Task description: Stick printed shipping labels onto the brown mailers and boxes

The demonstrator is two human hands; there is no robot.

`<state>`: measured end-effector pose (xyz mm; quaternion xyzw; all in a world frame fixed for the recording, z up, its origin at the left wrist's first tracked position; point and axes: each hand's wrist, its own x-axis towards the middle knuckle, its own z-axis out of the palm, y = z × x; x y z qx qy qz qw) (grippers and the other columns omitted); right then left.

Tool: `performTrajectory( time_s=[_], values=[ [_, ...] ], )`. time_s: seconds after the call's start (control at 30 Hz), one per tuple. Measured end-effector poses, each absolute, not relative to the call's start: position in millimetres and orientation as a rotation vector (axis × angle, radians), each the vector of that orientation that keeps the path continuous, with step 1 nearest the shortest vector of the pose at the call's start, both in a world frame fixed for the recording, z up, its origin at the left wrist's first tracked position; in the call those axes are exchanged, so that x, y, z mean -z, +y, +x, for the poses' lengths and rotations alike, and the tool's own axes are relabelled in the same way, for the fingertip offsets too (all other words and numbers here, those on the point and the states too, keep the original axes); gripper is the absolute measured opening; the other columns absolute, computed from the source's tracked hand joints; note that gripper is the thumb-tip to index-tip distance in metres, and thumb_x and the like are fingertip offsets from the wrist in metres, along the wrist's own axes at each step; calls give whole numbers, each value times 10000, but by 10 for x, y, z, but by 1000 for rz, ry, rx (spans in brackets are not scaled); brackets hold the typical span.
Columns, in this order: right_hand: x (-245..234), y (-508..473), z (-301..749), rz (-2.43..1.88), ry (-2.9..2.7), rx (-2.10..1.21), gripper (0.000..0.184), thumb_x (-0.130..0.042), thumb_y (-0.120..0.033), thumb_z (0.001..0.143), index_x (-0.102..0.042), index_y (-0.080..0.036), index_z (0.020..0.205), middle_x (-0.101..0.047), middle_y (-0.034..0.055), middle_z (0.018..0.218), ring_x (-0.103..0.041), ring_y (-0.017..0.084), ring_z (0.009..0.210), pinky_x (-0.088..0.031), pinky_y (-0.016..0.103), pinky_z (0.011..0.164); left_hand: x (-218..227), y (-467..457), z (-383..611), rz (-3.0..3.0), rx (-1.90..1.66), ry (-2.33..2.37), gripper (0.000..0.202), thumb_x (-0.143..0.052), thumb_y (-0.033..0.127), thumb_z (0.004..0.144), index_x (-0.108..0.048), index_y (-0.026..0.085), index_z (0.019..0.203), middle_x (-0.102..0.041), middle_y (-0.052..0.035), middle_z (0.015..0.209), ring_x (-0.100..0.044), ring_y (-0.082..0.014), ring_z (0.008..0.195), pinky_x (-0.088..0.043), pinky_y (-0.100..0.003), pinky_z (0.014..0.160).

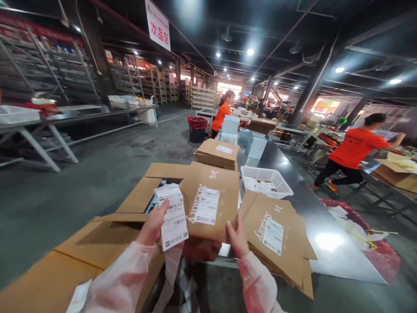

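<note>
My left hand (152,225) pinches a strip of printed shipping labels (175,224), whose tail hangs below toward my lap. In front of me is a brown cardboard mailer (224,184) with white lettering and a shipping label (207,205) on its face. My right hand (238,238) grips the mailer's lower right corner between thumb and fingers. Just right of that hand lies a fanned stack of similar labelled mailers (293,221). An open cardboard box (130,195) stands behind my left hand, its contents mostly hidden.
Behind the mailer sits another mailer stack (208,156). A white plastic basket (282,184) holds papers on the metal table (335,256). Two people in orange shirts (353,148) work farther off. A red-lined bin (197,129) and a red bag (386,256) stand beyond the table.
</note>
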<state>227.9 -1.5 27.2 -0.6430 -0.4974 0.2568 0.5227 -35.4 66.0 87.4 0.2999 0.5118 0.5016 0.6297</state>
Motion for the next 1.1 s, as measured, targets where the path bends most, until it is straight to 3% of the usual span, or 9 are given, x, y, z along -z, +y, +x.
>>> performTrajectory(
  time_s=[0.1,0.23,0.33,0.4,0.5,0.63,0.77,0.93,1.1],
  values=[
    [-470,-364,3109,-1444,-963,-628,742,-597,-563,724,-452,-181,1343,-613,128,1236,-562,283,1153,-451,468,985,-1095,344,-269,582,-1024,956,315,-532,384,888,-619,106,1006,-695,-73,694,-674,-215,601,-550,-304,568],
    [-718,-736,3653,-1938,-901,-294,780,-670,-632,556,-616,-103,1126,-627,228,1133,-553,392,1118,-404,558,982,-1048,-19,-155,785,-978,916,537,-765,466,685,-604,146,1085,-693,-37,717,-609,-158,502,-486,-233,465],
    [-777,-737,3135,-1889,-1106,-598,730,-692,-671,531,-664,-123,1012,-661,209,1061,-623,360,954,-474,535,883,-824,-230,22,891,-945,816,611,-771,554,636,-624,160,1080,-694,-47,731,-623,-169,571,-500,-240,521],
    [-742,-671,2544,-1438,-1314,-1084,715,-697,-664,587,-648,-163,1095,-681,148,1086,-649,299,920,-512,468,860,-702,-313,124,1039,-865,749,549,-739,560,675,-671,154,1038,-711,-78,807,-659,-213,731,-530,-270,660],
    [-612,-601,1819,-1181,-1168,-1203,556,-660,-633,700,-684,-169,1005,-720,124,1022,-669,289,931,-515,458,874,-631,-315,171,1180,-832,727,484,-757,498,680,-708,163,1026,-709,-104,1024,-633,-262,990,-490,-311,892],
    [-537,-511,1568,-1209,-1255,-1275,537,-776,-566,604,-711,-165,955,-740,114,940,-689,295,859,-543,458,813,-593,-203,87,1025,-1012,880,522,-789,547,583,-712,123,877,-722,-105,875,-650,-243,840,-502,-326,806],
    [-684,-281,1642,-1381,-1401,-1068,485,-726,-594,640,-747,-164,863,-742,101,851,-680,277,791,-547,402,752,-407,-182,61,937,-1055,992,492,-785,576,552,-641,121,669,-651,-36,641,-575,-164,628,-453,-269,636],
    [-615,68,1583,-1404,-1560,-1001,398,-678,-557,697,-765,-186,813,-741,77,791,-673,252,741,-540,362,699,-144,-136,132,786,-1263,1183,566,-763,626,540,-407,187,525,-417,66,474,-372,-80,471,-304,-223,477],
    [-246,861,1535,-1520,-1663,-628,307,-652,-458,737,-754,-170,753,-683,133,1061,-625,243,1012,-497,356,879,12,-6,7,688,-1174,1076,619,-835,562,450,-646,117,837,-675,-63,736,-595,-181,647,-455,-287,621]
  ],
)
